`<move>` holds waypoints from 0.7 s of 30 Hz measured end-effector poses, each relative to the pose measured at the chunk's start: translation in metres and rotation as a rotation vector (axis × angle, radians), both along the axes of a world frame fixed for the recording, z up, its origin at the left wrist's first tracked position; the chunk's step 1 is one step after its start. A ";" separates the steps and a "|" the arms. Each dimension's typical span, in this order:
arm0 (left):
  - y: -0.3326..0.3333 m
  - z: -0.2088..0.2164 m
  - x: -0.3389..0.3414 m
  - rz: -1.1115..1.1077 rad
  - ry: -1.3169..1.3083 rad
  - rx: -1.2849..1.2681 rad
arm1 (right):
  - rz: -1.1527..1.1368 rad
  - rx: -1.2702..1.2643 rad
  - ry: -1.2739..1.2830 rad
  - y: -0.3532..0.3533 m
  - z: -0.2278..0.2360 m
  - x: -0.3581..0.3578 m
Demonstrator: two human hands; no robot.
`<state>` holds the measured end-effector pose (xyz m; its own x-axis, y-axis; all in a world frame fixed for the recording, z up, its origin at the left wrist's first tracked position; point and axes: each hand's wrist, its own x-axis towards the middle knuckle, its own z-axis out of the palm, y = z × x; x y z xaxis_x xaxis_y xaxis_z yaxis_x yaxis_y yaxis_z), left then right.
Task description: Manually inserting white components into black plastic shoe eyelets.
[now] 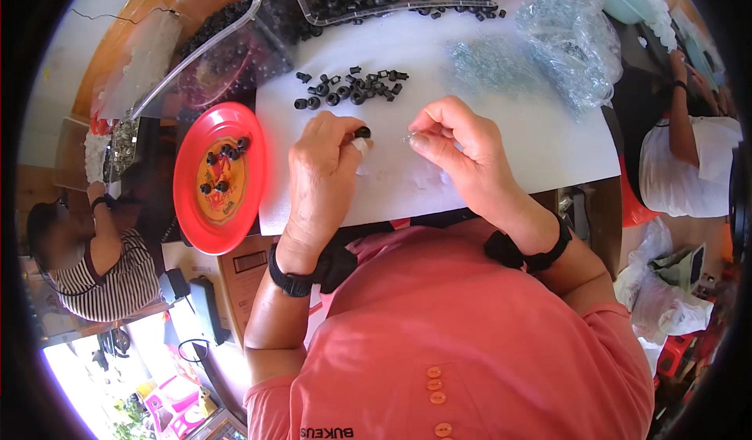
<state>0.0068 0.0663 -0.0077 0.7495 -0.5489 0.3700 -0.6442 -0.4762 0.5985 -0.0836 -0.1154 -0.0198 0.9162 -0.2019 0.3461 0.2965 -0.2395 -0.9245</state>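
The left hand (pixel 319 166) pinches a small black part (pixel 363 132) in its fingers; the right hand (pixel 468 146) pinches a tiny clear piece (pixel 408 137), both above the white surface (pixel 548 154). Beyond lie loose black parts (pixel 357 96); leftward, a red plate (pixel 186 177).

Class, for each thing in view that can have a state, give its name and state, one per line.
Left hand: closed on a small black part
Right hand: pinched on a tiny clear piece, hard to make out
Loose black parts: clustered on the white surface
Red plate: face up, bearing several black parts
Plastic bag: crumpled; whether tied, unclear
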 end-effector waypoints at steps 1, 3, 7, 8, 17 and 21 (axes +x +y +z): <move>0.000 0.002 -0.009 -0.043 0.214 -0.128 | -0.011 -0.032 -0.029 0.002 0.001 0.000; -0.001 0.001 -0.017 -0.084 0.253 -0.186 | -0.022 -0.084 -0.038 0.008 0.005 -0.001; -0.001 0.012 -0.025 -0.141 0.532 -0.308 | -0.047 -0.253 -0.067 0.014 0.007 0.002; 0.000 0.015 -0.026 -0.135 0.689 -0.355 | -0.043 -0.259 -0.068 0.014 0.008 0.002; 0.007 0.005 -0.025 -0.093 0.948 -0.602 | -0.053 -0.701 -0.288 0.023 0.015 0.000; 0.013 0.002 -0.020 -0.063 0.895 -0.607 | -0.026 -0.698 -0.236 0.030 0.018 -0.005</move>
<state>-0.0135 0.0789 -0.0057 0.8598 -0.5052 -0.0747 0.1310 0.0768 0.9884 -0.0889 -0.0858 -0.0016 0.7994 0.1166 0.5894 0.4548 -0.7584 -0.4669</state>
